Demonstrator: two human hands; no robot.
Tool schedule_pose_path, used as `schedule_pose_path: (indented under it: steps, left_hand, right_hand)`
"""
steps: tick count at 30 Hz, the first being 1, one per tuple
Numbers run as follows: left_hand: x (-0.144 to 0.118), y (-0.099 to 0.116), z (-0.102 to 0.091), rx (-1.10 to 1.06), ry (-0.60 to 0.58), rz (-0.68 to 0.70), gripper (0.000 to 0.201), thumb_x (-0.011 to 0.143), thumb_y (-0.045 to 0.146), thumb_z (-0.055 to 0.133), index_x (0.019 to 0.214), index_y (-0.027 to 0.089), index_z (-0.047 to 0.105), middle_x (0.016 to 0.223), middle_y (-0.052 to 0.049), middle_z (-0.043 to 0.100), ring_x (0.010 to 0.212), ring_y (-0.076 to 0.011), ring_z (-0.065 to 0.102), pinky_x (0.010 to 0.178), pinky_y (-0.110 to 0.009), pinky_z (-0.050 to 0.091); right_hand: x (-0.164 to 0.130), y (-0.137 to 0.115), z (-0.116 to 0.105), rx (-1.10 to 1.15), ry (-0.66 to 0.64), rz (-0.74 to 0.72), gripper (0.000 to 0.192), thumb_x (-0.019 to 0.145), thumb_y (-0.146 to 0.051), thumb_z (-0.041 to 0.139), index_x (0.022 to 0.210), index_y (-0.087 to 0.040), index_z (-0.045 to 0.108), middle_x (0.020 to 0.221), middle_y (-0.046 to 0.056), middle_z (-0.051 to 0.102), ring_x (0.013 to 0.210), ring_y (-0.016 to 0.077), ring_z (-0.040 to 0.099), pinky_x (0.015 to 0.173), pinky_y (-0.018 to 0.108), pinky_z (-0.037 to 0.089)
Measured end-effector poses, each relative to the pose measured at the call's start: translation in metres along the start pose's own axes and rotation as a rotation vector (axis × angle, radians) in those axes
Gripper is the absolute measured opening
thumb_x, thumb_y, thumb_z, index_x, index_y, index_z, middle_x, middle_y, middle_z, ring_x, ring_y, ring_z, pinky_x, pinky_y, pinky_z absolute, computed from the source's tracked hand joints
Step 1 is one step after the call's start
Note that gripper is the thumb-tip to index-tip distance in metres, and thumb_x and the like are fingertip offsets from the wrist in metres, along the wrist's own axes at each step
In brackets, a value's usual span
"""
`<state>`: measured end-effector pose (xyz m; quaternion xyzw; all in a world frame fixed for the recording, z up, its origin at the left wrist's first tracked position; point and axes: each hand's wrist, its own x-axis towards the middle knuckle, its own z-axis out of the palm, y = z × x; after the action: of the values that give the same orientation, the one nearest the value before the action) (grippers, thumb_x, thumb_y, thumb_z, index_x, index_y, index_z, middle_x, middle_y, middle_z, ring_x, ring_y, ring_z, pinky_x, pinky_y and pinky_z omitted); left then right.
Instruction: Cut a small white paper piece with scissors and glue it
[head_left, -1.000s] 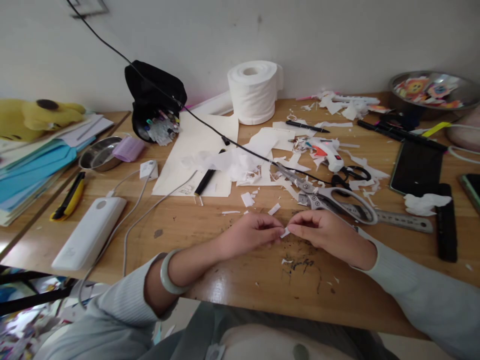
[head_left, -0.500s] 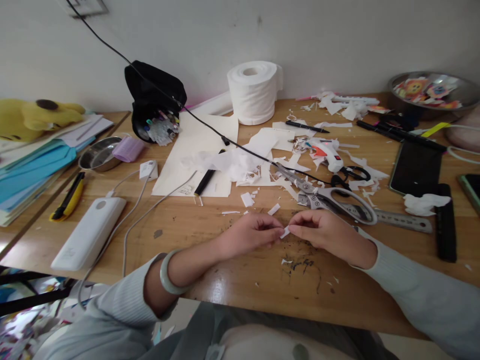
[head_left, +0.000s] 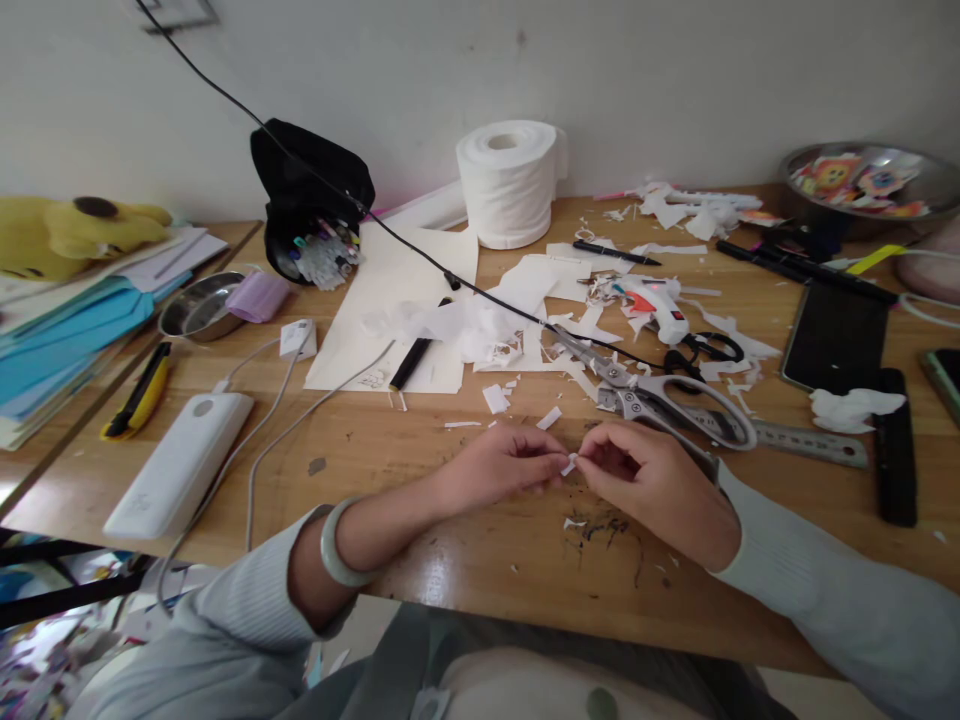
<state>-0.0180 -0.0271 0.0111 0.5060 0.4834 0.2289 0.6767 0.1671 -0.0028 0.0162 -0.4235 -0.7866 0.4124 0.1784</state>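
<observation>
A tiny white paper scrap [head_left: 571,465] sits just below the middle of the frame, pinched from both sides just above the wooden bench [head_left: 420,450]. The left hand [head_left: 495,468] comes in from the lower left and the right hand [head_left: 656,485] from the lower right, so their fingertips meet on the scrap. The left hand's thumb and forefinger are closed on the scrap's left end; the right hand's thumb and forefinger are closed on its right end, with the other fingers curled under. Holding it at both ends probably keeps so small a piece steady and flat while it is worked. Only a sliver of the scrap shows between the fingertips; the rest is hidden by them. Both forearms rest on the bench edge, likely for steadiness, and a pale bangle [head_left: 335,545] circles the left wrist.

Directly above the right hand lie large silver scissors [head_left: 660,400], with a metal ruler [head_left: 810,443] to their right. Loose white paper offcuts [head_left: 517,325] spread over the middle of the bench, and a white glue gun [head_left: 660,308] lies beyond the scissors. A toilet paper roll [head_left: 510,182] stands at upper centre against the wall. A white power bank [head_left: 180,465] with its cable lies at centre left.
</observation>
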Motion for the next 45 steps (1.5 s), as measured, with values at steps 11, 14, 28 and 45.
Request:
schedule_pose_path:
  steps: [11, 14, 28, 45]
  left_hand:
    - [0.0007, -0.0014, -0.0008, -0.033, 0.009, -0.003, 0.019, 0.079, 0.031, 0.056, 0.077, 0.014, 0.063, 0.063, 0.003, 0.056, 0.055, -0.0054, 0.048, 0.054, -0.018, 0.037]
    - [0.0012, -0.0029, -0.0015, -0.026, 0.007, -0.002, 0.021, 0.079, 0.033, 0.057, 0.078, 0.014, 0.064, 0.066, 0.001, 0.058, 0.056, -0.0061, 0.049, 0.053, -0.019, 0.037]
    - [0.0014, -0.0067, -0.0005, -0.041, 0.005, 0.028, 0.018, 0.079, 0.029, 0.056, 0.083, 0.015, 0.065, 0.072, 0.000, 0.062, 0.059, -0.0061, 0.051, 0.057, -0.019, 0.039]
    - [0.0000, 0.0003, 0.0010, 0.016, 0.027, 0.027, 0.022, 0.079, 0.036, 0.057, 0.077, 0.014, 0.061, 0.064, 0.002, 0.055, 0.057, -0.0067, 0.048, 0.055, -0.020, 0.038]
  right_hand:
    - [-0.0028, 0.0006, 0.0008, -0.111, 0.049, -0.148, 0.010, 0.079, -0.019, 0.051, 0.079, -0.018, 0.061, 0.072, 0.000, 0.060, 0.062, 0.0083, 0.050, 0.058, 0.022, 0.040]
    - [-0.0013, 0.0003, 0.0001, -0.086, 0.041, -0.116, 0.010, 0.078, -0.020, 0.051, 0.078, -0.019, 0.061, 0.071, 0.000, 0.061, 0.061, 0.0085, 0.050, 0.057, 0.022, 0.040]
    - [0.0054, 0.0012, -0.0011, 0.151, -0.096, 0.165, 0.016, 0.077, -0.032, 0.055, 0.080, -0.019, 0.063, 0.066, -0.001, 0.061, 0.059, 0.0087, 0.051, 0.054, 0.022, 0.040]
    - [0.0043, -0.0004, -0.0012, 0.098, -0.093, 0.132, 0.014, 0.076, -0.030, 0.054, 0.075, -0.018, 0.061, 0.063, -0.001, 0.057, 0.057, 0.0093, 0.049, 0.051, 0.023, 0.038]
